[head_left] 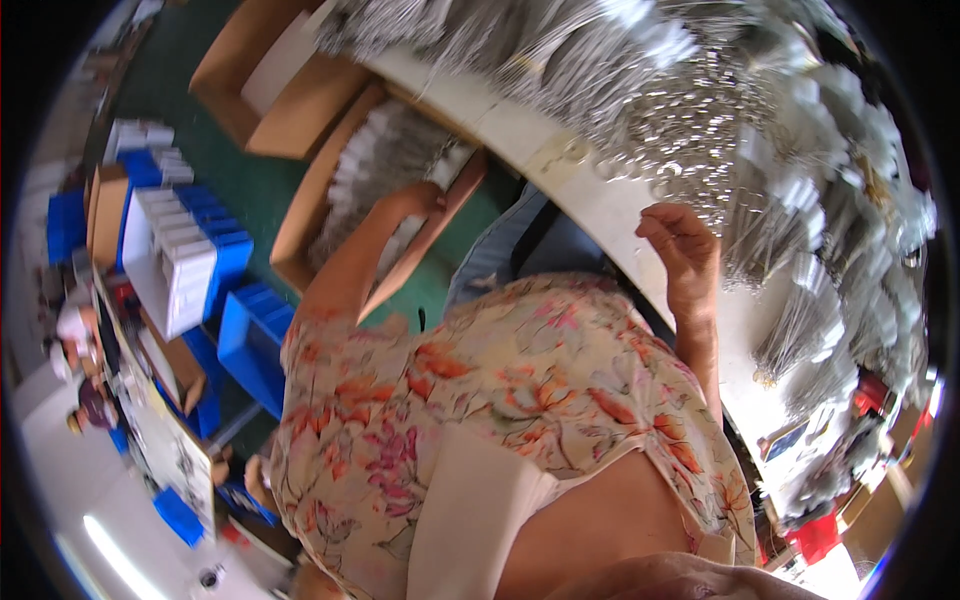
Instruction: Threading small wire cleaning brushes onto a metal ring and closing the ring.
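Observation:
My left hand reaches down over an open cardboard box at the left of the table. Its fingers look curled in; what they hold, if anything, I cannot make out. Rows of thin grey wire bundles with whitish ends fill that box. My right hand is raised at the table's near edge, thumb and fingers drawn together. Anything between those fingertips is too small to name. Just beyond it lies a heap of small shiny metal rings on the white table.
Many grey wire bundles cover the table's far and right parts. A second cardboard box stands beyond the first. Blue bins and a white crate stand on the left. Other people are at a table farther off.

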Available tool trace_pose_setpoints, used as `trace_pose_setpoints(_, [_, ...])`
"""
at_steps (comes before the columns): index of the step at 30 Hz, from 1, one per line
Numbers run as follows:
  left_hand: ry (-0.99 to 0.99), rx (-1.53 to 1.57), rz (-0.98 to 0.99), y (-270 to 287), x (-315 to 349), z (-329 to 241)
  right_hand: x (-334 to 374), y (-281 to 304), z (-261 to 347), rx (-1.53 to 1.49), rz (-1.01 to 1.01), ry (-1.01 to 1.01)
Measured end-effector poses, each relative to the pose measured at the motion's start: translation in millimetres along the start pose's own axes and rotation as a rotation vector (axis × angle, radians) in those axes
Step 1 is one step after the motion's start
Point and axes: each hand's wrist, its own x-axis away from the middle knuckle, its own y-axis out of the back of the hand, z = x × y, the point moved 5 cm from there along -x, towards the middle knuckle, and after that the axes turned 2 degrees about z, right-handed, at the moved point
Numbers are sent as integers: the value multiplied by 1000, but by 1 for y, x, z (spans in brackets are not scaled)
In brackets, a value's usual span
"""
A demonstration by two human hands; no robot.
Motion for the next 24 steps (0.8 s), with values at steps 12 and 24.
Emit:
trace_pose_setpoints(12, [-603,555,109,327,89,-290,-14,107,46,-166,-189,114])
trace_pose_setpoints(24, [103,-485,-706,481,-169,-288,-96,303,70,649,-591,46])
